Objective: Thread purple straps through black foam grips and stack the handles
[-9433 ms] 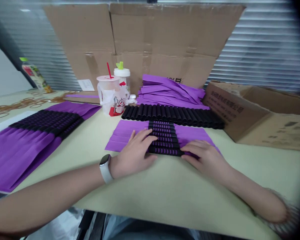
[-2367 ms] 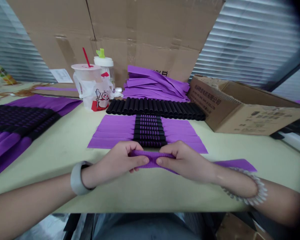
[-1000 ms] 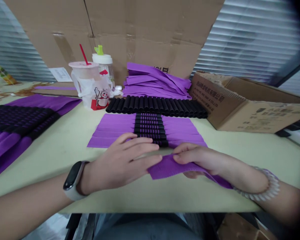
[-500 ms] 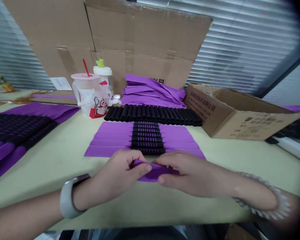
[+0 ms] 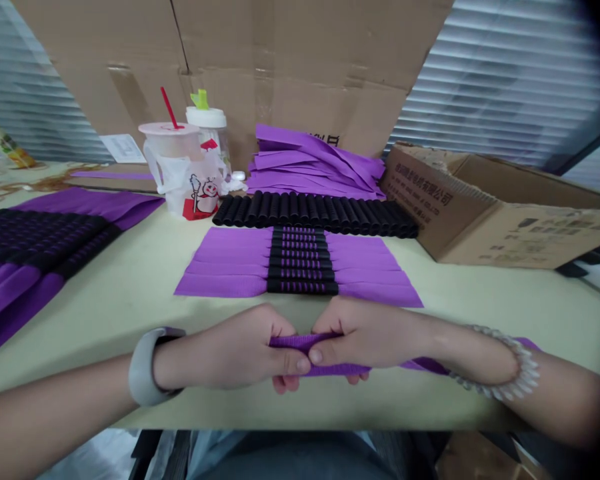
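Between two thumbs whose tips lie just beside each other, a purple strip of finely ribbed fabric [image 5: 336, 369] is pinched and bent. The left hand [image 5: 240, 353] has its fingers curled tightly behind the strip and its thumb pressed on the near face. The right hand [image 5: 367, 333] grips the same piece in the same way, fingers folded underneath and thumb on top. To the right of those fingers, the strip runs on under the right wrist (where a clear coiled plastic bracelet [image 5: 505, 373] sits).

Just beyond the fingers, and apart from them, a flat row of purple strips gathered through black sleeves [image 5: 303, 260] lies on a pale green tabletop [image 5: 215, 410]. Farther from the fingers stretches a line of short black tubes [image 5: 315, 212], side by side. Behind the tubes is a loose heap of purple fabric strips [image 5: 305, 163], against an upright brown cardboard sheet [image 5: 305, 60].

Beyond the fingers to the right stands a brown open-topped cardboard box [image 5: 510, 240]. Well left of them lies a larger purple bundle with black sleeves [image 5: 40, 243]. Beyond them to the left, a translucent cup with a red straw [image 5: 177, 160] partly hides a clear bottle with a white cap [image 5: 214, 120].
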`<state>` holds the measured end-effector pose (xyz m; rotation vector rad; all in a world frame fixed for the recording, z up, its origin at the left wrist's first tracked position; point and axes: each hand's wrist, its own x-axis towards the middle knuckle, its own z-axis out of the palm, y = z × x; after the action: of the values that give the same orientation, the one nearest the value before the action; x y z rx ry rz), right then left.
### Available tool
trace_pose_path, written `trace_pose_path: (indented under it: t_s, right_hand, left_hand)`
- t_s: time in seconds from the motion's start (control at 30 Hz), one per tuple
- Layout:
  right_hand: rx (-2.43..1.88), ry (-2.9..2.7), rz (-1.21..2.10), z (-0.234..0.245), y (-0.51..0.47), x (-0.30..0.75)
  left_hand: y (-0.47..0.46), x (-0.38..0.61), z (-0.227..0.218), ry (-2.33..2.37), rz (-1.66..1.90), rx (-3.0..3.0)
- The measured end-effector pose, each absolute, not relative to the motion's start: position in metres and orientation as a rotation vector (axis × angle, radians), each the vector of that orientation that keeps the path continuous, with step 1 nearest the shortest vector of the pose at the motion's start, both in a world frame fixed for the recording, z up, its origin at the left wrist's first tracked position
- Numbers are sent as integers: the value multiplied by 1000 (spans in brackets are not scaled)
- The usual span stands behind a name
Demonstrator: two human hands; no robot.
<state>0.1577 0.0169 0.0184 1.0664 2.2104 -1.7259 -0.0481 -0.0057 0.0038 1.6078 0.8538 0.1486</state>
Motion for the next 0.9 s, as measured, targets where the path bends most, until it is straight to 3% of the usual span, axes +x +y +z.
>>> trace_pose_path:
  t_s: [0.57,0.9]
  right_hand:
    - [1018,2065,-1767,46,20,189]
    - [804,2285,-1762,55,43,218]
  left_hand:
    - [-18,-60,3,533,261,1574]
    - [-7,-67,2,468,308,1464]
